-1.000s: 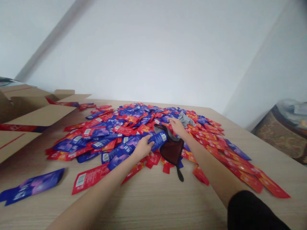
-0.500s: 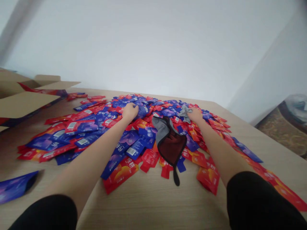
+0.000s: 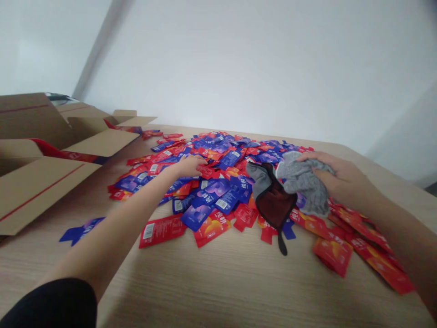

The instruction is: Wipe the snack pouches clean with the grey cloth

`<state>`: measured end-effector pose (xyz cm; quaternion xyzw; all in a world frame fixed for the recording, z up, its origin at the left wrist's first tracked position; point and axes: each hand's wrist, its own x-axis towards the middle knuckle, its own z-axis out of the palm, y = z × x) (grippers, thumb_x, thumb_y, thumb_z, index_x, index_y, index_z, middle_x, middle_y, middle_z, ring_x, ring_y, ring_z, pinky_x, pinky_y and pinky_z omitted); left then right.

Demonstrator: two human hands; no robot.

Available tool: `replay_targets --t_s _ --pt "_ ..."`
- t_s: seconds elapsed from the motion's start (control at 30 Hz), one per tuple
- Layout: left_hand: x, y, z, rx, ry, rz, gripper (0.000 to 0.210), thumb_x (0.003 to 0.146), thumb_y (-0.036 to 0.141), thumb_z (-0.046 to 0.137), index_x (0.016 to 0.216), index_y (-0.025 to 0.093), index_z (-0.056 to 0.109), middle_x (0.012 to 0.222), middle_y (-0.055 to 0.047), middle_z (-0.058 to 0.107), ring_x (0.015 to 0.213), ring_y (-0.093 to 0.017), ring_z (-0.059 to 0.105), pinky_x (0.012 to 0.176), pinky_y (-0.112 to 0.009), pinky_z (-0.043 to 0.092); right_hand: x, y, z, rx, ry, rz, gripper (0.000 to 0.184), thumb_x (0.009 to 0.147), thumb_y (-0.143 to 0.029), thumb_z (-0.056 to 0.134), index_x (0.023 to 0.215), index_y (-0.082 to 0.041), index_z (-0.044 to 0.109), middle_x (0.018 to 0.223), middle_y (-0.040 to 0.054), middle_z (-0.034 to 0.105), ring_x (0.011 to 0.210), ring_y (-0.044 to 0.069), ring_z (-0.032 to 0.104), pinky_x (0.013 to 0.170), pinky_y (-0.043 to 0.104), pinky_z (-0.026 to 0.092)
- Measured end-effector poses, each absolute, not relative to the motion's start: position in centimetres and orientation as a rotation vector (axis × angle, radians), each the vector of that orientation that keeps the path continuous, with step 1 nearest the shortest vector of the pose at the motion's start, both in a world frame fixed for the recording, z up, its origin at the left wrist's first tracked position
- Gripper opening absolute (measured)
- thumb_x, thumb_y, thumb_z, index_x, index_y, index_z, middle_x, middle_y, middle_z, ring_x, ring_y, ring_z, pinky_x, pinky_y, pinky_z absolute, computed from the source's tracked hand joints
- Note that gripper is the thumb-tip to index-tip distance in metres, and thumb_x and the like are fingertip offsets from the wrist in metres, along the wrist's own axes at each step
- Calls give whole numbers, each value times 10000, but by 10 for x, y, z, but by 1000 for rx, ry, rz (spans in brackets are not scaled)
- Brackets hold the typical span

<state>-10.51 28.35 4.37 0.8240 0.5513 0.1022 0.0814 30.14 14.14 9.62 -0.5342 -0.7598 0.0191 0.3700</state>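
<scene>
My left hand (image 3: 189,166) reaches over the left-middle of a heap of red and blue printed pouches. Its fingers are closed at the edge of a red pouch (image 3: 209,172); the thumb is partly hidden. On the right, my right hand (image 3: 329,175) grips a crumpled grey cloth (image 3: 305,184), raised just above the pouches. Between the hands a brown and grey cloth with a dark edge and a loop (image 3: 275,202) lies draped over the front of the heap.
Open cardboard boxes (image 3: 105,143) with flaps spread stand at the left. A lone blue pouch (image 3: 83,230) lies near my left forearm. Red pouches (image 3: 378,257) trail along the right under my right arm. A white wall rises behind the table (image 3: 218,287).
My right hand has drawn the grey cloth off the back of the heap, nearer and to the right. My left hand has moved from a blue pouch to a red one. The view has turned left.
</scene>
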Motion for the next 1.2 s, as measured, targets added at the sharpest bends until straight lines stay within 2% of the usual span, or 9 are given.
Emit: replay_targets --t_s 0.17,0.3,0.5,0.6,0.67,0.83,1.0,1.1,1.2 --pt "-106 286 35 2473 1615 196 696 657 441 750 1294 202 602 1433 -115 522 1284 -302 485 1071 -354 352 276 60 72 -1371 -2227 420 446 856 -252 475 1253 -396 617 1186 2 694 1039 258 669 856 428 554" --pt "-94 292 41 2434 1709 239 762 527 434 830 1220 185 633 1386 -168 535 1291 -391 443 1074 -489 320 266 13 42 -1537 -2307 473 538 802 -193 507 1281 -419 604 1235 2 676 1126 250 641 961 434 513" --pt "-78 271 57 2327 1757 481 235 650 242 721 870 190 657 1031 -114 693 1100 -330 596 956 -394 406 247 -28 -17 -1689 -2336 460 526 781 -337 645 1302 -401 604 1331 71 610 1202 298 584 995 471 482" --pt "-68 239 71 2277 1671 666 148 709 262 676 825 196 611 911 -67 692 961 -272 639 865 -339 456 239 -37 -45 -1692 -2304 326 694 643 -397 783 1313 -375 602 1432 111 516 1309 375 470 1049 568 402" --pt "-58 208 76 2231 1580 779 165 783 341 622 808 184 578 846 -50 674 870 -237 644 785 -310 489 234 -40 -57 -1677 -2277 284 677 667 -398 767 1320 -367 591 1448 111 498 1327 372 446 1052 582 387" --pt "-29 114 56 1992 1371 930 243 931 377 410 982 161 508 810 -19 641 654 -142 642 594 -253 527 230 -44 -62 -1587 -2250 262 420 829 -199 531 1226 -288 631 1280 93 608 1231 277 522 1043 484 422" --pt "-19 45 9 1381 1314 1002 478 801 256 619 1193 205 349 795 42 593 563 -119 610 534 -256 534 236 -57 -50 -1565 -2186 352 420 792 -117 472 1178 -229 594 1181 96 590 1062 242 592 924 410 493" --pt "-22 16 -7 1525 1352 894 687 794 201 618 1358 203 226 911 -5 621 697 -168 662 690 -350 578 241 -68 -44 -1557 -2162 403 403 801 -108 441 1165 -224 569 1175 89 564 1016 226 604 894 388 494" --pt "-26 -11 -12 2012 1481 715 717 785 166 643 1410 167 291 1258 -150 529 1158 -294 584 987 -470 480 246 -77 -42 -1554 -2157 441 396 804 -97 424 1151 -232 559 1175 77 552 1013 214 602 888 366 486"
